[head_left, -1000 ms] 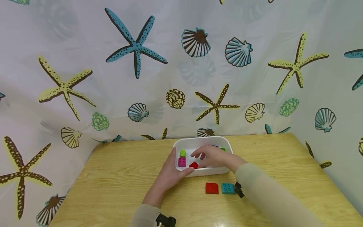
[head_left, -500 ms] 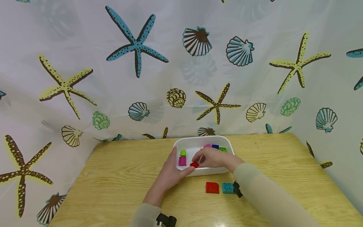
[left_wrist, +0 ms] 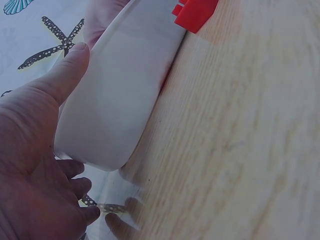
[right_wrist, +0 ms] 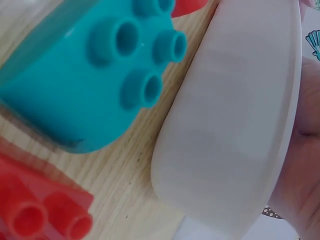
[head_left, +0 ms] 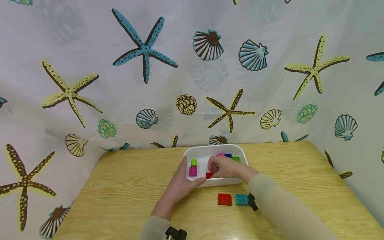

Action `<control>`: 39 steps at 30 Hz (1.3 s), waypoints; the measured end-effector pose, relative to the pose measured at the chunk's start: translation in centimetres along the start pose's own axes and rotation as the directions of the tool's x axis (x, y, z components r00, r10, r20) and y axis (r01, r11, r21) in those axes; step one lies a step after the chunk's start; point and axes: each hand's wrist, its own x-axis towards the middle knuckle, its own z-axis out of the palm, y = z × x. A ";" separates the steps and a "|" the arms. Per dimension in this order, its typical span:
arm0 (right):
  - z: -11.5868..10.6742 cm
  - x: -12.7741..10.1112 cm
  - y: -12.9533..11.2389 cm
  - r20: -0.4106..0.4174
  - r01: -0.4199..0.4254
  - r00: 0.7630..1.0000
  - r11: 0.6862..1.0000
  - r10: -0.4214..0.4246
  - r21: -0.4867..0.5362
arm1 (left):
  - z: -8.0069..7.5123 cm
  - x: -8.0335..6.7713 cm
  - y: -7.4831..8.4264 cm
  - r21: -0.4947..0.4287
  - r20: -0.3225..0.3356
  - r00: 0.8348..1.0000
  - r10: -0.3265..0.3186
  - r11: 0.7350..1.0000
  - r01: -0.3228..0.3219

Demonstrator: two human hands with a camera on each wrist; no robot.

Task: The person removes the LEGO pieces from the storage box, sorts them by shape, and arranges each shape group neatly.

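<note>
Left hand [head_left: 180, 185]: wrapped round the 9 o'clock corner of the white tub [head_left: 237, 147], thumb along the near wall, fingers curled at the end wall; placed as in both earlier frames.
Magenta brick [head_left: 193, 171], lime brick [head_left: 193, 162]: inside tub at its 9 o'clock end, unmoved.
Red brick in tub [head_left: 209, 175]: against the near wall, now pinched by fingertips; lay free, just at 9 o'clock of the fingers, a second ago.
Right hand [head_left: 226, 167]: inside tub, fingers curled down onto the red brick; previously spread and hovering higher, now lowered and closed.
Meaning: grasp judged made, lift not yet begun.
Loose red brick [head_left: 224, 199], teal brick [head_left: 241, 199]: side by side on the surface at 6 o'clock of tub, unchanged.
</note>
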 end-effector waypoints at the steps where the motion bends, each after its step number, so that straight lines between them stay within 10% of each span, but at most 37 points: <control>1: 0.0 0.0 0.1 -0.006 -0.003 1.000 1.000 0.003 -0.002 | 0.0 0.0 0.0 0.004 0.000 1.000 -0.001 1.000 0.001; 22: 0.0 0.3 1.5 -0.268 -0.089 0.961 0.993 0.064 -0.082 | 0.0 0.0 -0.2 0.026 0.008 1.000 -0.019 0.999 0.019; 39: -0.3 0.0 2.0 -0.305 -0.052 0.951 0.998 0.041 -0.029 | -0.1 0.0 0.1 0.025 0.005 1.000 -0.004 1.000 0.004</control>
